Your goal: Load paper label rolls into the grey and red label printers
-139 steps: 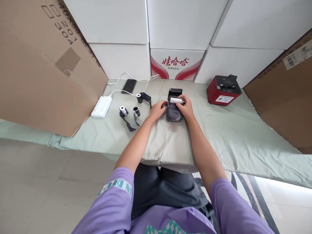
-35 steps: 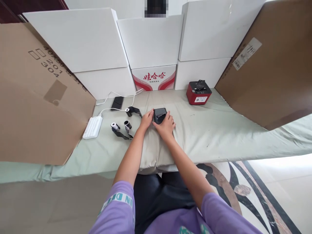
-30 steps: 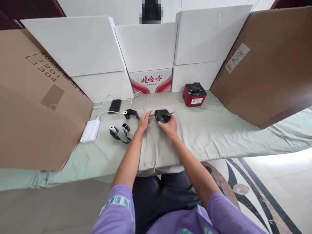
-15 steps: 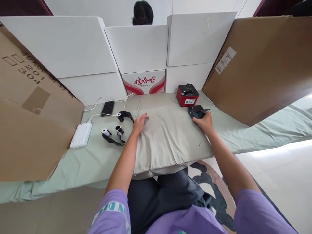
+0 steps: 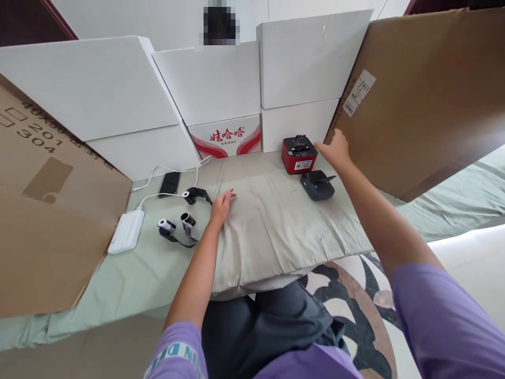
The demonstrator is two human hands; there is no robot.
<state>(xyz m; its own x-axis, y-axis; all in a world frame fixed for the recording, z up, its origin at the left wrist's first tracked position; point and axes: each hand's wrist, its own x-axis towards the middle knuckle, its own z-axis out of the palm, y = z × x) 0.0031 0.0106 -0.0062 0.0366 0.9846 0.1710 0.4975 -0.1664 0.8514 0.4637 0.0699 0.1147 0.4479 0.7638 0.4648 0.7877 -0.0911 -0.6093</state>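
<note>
My left hand (image 5: 221,209) lies on the pale green cloth with its fingers stretched out, holding nothing. Beside it, to the left, is a small roll with a white core and a loose black strip (image 5: 190,197). A white roll (image 5: 166,226) and a dark tube-like roll (image 5: 188,219) stand nearer to me, with dark strips trailing from them. My right hand (image 5: 335,150) is in the air, empty, its thumb and fingers apart, just right of a red box-shaped device with a black top (image 5: 299,157). Below that hand sits a dark grey device with a raised flap (image 5: 317,185), apart from the fingers.
A white power bank (image 5: 126,231) with a white cable lies left, near a black phone (image 5: 169,184). White boxes (image 5: 221,84) form a wall behind. Cardboard panels stand at left (image 5: 43,237) and right (image 5: 418,100). Someone's head shows blurred above the boxes.
My right hand has let go of the dark grey device and risen away from me, beside the red device. The left hand has stayed on the cloth. The camera view has shifted slightly.
</note>
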